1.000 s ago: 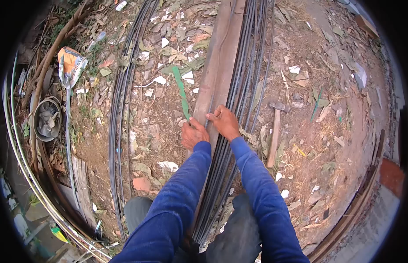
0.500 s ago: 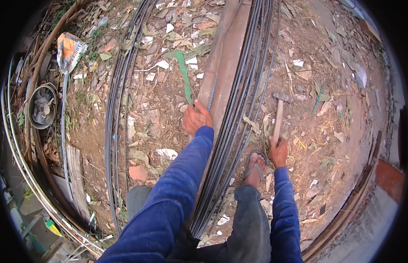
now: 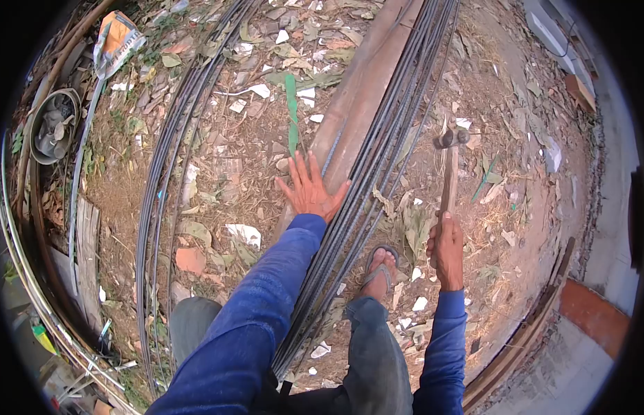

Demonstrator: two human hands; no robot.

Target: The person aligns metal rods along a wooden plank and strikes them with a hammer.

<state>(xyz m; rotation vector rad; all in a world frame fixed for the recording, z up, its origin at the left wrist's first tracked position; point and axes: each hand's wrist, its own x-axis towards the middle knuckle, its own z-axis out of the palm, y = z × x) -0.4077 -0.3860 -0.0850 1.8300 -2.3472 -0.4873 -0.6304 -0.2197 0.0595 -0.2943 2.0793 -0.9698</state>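
My left hand [image 3: 311, 191] is spread flat, palm down, at the left edge of a long brown beam [image 3: 369, 86]. Just past its fingertips lies a green strip [image 3: 292, 114] on the ground. A short dark ribbed rod [image 3: 331, 151] rests along the beam, its near end by my fingers. My right hand [image 3: 447, 250] is wrapped round the wooden handle of a hammer [image 3: 449, 181], whose metal head points away from me. Between my hands runs a bundle of steel rebar [image 3: 394, 124], along the beam's right side.
Another rebar bundle [image 3: 171, 138] lies to the left. Beyond it are a bucket [image 3: 35, 142] with leaves inside, an orange and white bag [image 3: 118, 43] and a wooden board [image 3: 88, 259]. My sandalled foot [image 3: 379, 274] stands right of the rebar. Dry leaves and white shards litter the ground.
My left hand has opened from closed fingers to a flat spread. The hammer, still in my right hand, has tilted and looks slightly nearer. The view has shifted a little.
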